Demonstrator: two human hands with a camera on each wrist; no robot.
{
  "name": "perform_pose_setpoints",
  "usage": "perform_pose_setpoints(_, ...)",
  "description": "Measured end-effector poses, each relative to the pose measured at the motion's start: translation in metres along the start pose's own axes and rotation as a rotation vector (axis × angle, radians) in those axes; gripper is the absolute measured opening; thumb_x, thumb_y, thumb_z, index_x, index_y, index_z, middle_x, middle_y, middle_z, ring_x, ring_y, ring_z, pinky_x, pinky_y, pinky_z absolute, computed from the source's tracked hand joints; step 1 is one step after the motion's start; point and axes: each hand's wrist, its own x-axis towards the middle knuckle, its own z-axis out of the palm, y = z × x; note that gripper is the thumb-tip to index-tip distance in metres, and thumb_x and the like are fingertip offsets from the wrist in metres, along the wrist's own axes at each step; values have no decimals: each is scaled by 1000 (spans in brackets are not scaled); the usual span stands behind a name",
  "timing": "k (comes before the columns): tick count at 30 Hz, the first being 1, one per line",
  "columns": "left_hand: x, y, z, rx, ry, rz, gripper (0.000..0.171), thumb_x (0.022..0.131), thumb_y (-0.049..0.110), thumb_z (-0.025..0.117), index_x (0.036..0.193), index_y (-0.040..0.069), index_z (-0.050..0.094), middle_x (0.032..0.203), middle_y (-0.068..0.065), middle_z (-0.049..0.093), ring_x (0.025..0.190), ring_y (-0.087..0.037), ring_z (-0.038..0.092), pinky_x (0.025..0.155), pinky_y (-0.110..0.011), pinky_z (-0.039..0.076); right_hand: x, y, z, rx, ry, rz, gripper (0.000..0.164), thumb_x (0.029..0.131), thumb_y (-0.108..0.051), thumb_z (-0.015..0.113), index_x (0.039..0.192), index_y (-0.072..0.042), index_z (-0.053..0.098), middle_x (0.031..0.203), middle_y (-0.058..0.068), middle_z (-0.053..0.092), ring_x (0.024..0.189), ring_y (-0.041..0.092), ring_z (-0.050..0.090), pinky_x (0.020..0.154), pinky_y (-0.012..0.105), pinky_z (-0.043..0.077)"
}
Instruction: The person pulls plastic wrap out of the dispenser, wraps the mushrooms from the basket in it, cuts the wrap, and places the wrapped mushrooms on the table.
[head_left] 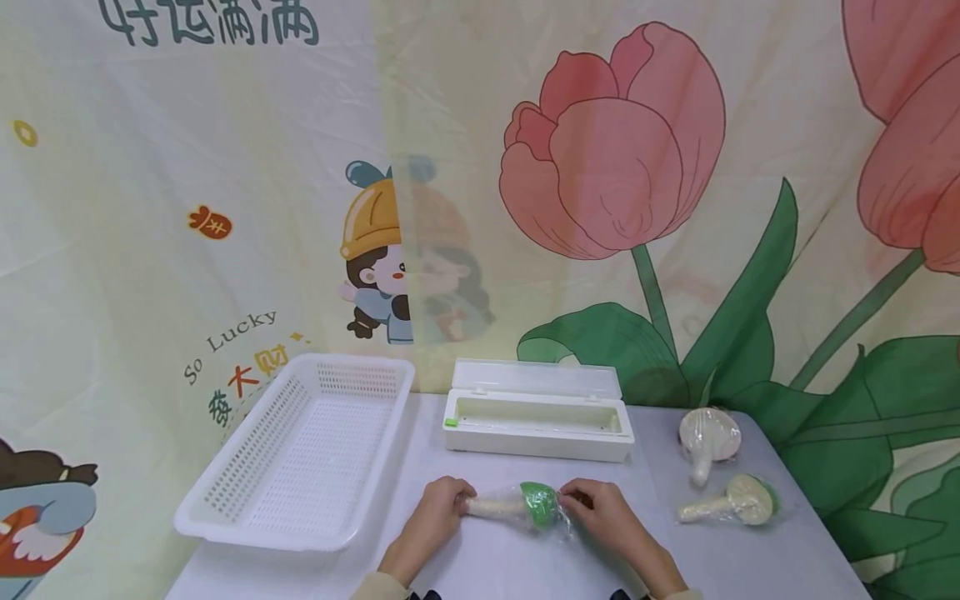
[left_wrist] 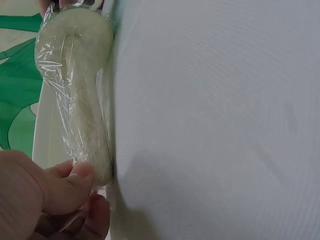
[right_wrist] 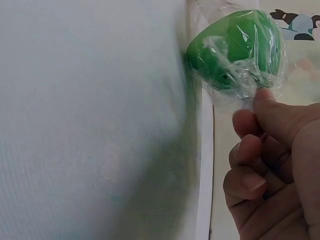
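Note:
A mushroom-shaped item [head_left: 538, 504] with a green cap and a long cream stem lies sideways over the white tabletop, wrapped in clear plastic. My left hand [head_left: 441, 507] pinches the stem's end between thumb and fingers. In the left wrist view the pale underside of the cap [left_wrist: 95, 37] shows beyond the stem. At the other end, my right hand [head_left: 603, 512] pinches the gathered plastic film [right_wrist: 247, 80] beside the green cap [right_wrist: 260, 37]. Its other fingers are curled below.
To the left stands a white perforated basket [head_left: 348, 535]. Behind the hands is a long white box [head_left: 536, 444] with its clear lid [head_left: 536, 377] raised. Two more wrapped mushroom-shaped items, one farther back [head_left: 711, 433] and one nearer [head_left: 750, 500], lie on the right of the table.

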Motion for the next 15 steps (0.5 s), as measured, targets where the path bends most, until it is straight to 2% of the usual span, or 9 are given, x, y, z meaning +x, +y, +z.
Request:
perform_pose_setpoints(4, 1, 0, 0, -36, -13, -1, 24, 76, -8, 77, 98, 2, 77, 93, -4, 67, 83, -13, 60, 72, -29, 55, -2, 1, -1, 1, -31, -18, 13, 95, -18, 73, 103, -11, 80, 95, -1, 79, 76, 0, 63, 64, 20, 54)
perform_pose_setpoints(7, 2, -1, 1, -54, -12, 7, 26, 74, -7, 79, 99, 1, 76, 91, -5, 69, 78, -9, 57, 67, -24, 50, -4, 2, -3, 17, -75, -57, 19, 93, -12, 74, 111, -6, 78, 93, -1, 77, 74, 0, 61, 63, 21, 54)
perform_pose_setpoints(11, 3, 0, 2, -40, 21, -18, 23, 77, -4, 81, 97, 4, 74, 88, -5, 74, 78, -12, 64, 69, -29, 54, -4, 3, -4, 35, -130, -108, 35, 88, -5, 77, 121, 3, 72, 90, -4, 70, 75, 1, 57, 64, 23, 53)
perform_pose_setpoints(15, 3, 1, 5, -27, 49, -18, 18, 80, 0, 80, 96, 6, 74, 88, -4, 75, 83, -17, 69, 74, -35, 57, -3, 3, -1, 13, -132, -101, 41, 86, -7, 79, 124, 5, 70, 90, -5, 68, 77, 0, 57, 67, 23, 54)
